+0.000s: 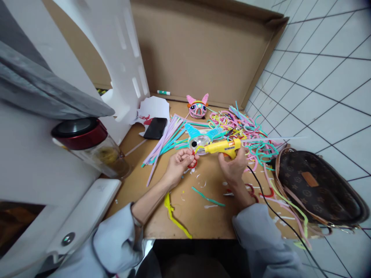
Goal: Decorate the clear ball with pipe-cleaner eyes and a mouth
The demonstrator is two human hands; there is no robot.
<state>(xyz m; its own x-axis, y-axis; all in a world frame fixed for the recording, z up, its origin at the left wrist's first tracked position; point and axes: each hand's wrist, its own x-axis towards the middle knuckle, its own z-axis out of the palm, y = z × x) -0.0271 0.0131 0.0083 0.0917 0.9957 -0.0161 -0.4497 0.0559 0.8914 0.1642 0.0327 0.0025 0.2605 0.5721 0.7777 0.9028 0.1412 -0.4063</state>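
My right hand (233, 164) is wrapped round the handle of a yellow glue gun (222, 146), its nozzle pointing left. Close to the nozzle, my left hand (180, 165) pinches a small red curled piece (192, 164). Just behind them lies a craft head with blue fuzzy ears (214, 132), a shiny silvery face and a black eye. The nozzle overlaps the lower part of this face; whether it touches is unclear. A finished-looking pink-eared head (197, 107) stands farther back.
Pipe cleaners (165, 143) and a black phone (155, 128) lie left; a tangled pile (255, 139) lies right. Scissors (251, 189) are by my right wrist. A jar (95, 150) stands left, a brown bag (319, 185) right. The gun's black cord (269, 206) runs down right.
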